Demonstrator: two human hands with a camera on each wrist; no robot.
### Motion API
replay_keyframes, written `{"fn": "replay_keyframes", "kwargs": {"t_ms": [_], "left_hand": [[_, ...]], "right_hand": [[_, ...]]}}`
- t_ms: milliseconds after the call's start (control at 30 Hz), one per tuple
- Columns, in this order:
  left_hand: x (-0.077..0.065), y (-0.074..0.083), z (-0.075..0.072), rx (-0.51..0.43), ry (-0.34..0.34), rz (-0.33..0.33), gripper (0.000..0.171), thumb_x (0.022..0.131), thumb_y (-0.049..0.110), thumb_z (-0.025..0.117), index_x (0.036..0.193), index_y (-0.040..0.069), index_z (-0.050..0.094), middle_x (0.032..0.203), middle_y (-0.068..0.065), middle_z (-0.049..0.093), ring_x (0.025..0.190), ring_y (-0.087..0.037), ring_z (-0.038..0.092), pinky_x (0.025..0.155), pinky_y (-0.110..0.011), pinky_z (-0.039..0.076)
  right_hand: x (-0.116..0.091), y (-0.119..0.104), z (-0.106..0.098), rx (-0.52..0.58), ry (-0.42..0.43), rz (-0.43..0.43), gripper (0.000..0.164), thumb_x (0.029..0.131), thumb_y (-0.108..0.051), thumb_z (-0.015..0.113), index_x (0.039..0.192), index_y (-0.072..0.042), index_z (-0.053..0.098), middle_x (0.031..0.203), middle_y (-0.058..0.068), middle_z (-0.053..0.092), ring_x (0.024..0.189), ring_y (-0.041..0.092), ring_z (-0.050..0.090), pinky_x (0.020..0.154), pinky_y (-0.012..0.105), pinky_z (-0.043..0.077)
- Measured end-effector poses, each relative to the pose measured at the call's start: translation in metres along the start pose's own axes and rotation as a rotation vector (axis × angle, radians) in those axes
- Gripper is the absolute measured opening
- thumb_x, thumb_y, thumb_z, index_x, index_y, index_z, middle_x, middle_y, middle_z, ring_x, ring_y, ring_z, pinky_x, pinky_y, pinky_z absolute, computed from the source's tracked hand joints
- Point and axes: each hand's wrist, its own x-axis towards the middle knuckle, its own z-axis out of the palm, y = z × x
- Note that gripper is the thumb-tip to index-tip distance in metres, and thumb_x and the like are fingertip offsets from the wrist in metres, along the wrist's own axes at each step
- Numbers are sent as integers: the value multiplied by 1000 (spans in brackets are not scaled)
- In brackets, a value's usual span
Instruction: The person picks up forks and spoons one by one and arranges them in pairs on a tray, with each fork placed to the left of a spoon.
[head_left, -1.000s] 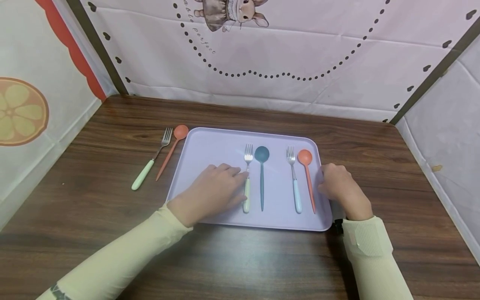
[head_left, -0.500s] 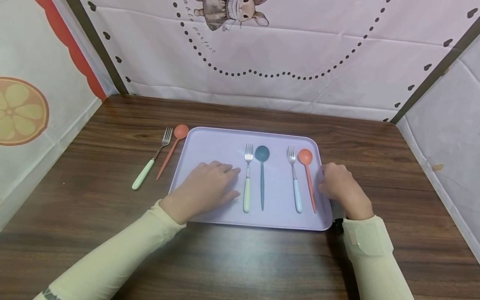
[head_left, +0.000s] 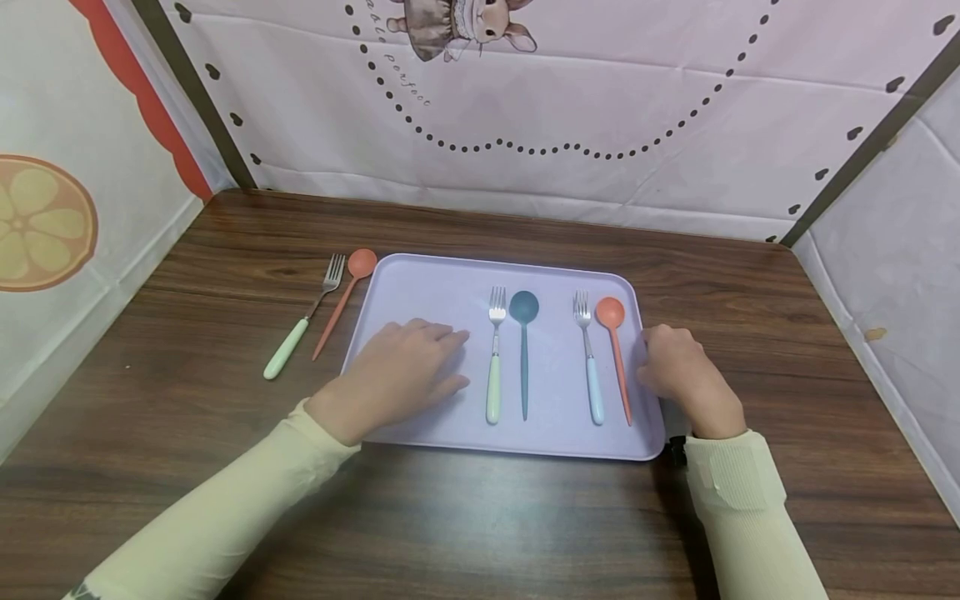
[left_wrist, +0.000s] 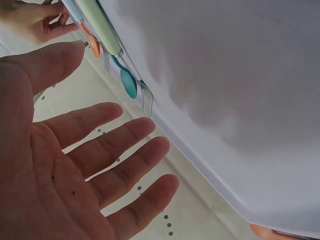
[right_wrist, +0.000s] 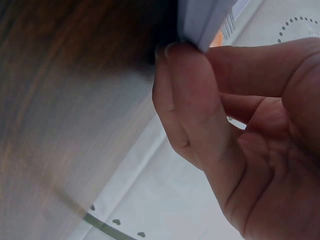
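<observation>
My left hand [head_left: 397,375] hovers palm down over the left part of a lilac tray [head_left: 555,375], fingers spread and holding nothing. In the left wrist view its palm and straight fingers [left_wrist: 125,170] stand off the tray surface. My right hand [head_left: 678,371] pinches the tray's right rim; the right wrist view has the thumb on the rim's inner side and the fingertips [right_wrist: 187,65] at its outer edge. From left to right, a green-handled fork [head_left: 493,387], a teal spoon [head_left: 524,308], a blue-handled fork [head_left: 593,387] and an orange spoon [head_left: 611,313] lie in the tray.
Left of the tray, another green-handled fork [head_left: 288,346] and a second orange spoon [head_left: 362,263] lie on the dark wooden table [head_left: 487,525]. Printed cloth walls [head_left: 585,92] enclose the table at the back and both sides.
My left hand has drawn back leftward from the green-handled fork in the tray, leaving the handle uncovered. The right hand has stayed at the tray's right rim, and the cutlery looks unmoved.
</observation>
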Motion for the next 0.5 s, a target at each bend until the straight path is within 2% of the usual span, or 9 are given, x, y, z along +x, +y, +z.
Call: {"fn": "replay_keyframes", "kwargs": {"t_ms": [167,500], "left_hand": [[-2,-6,-2,1,-5,-14,54,85,43,62,122,5,58,114,-13,63,100,-29,56,77,-48,50],[-7,-15,-3,-29,32,-29,53,84,41,64,120,3,59,112,-14,63,98,-30,57,76,-50,50]], "right_hand": [[1,0,0,1,-1,4,21,74,-1,56,93,9,56,73,18,55,64,29,51,53,40,47],[0,-1,0,8,-8,11,23,76,-1,55,96,10,56,75,19,56,64,29,51,53,39,47]]}}
